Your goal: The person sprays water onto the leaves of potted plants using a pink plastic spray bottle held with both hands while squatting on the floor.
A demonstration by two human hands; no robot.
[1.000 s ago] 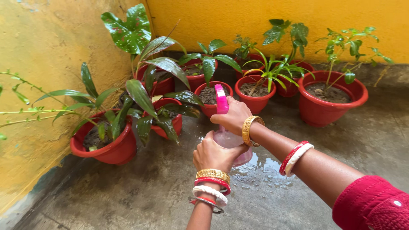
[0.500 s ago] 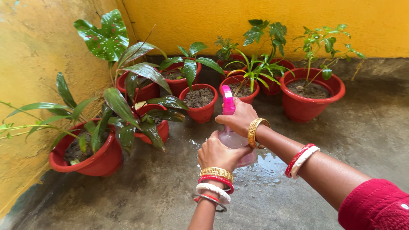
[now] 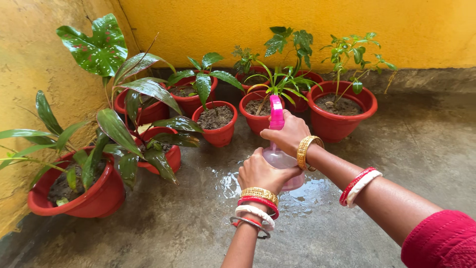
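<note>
Presently, a pink spray bottle (image 3: 280,158) is held over the wet floor (image 3: 317,218) near the red pots (image 3: 218,124), its body clasped by the left hand (image 3: 262,172), its head closed upon by the right hand (image 3: 287,135); spraying appears in hand, and steady aim is judged necessary.

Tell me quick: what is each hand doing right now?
Left hand: closed around the body of the pink spray bottle.
Right hand: closed on the bottle's pink trigger head.
</note>
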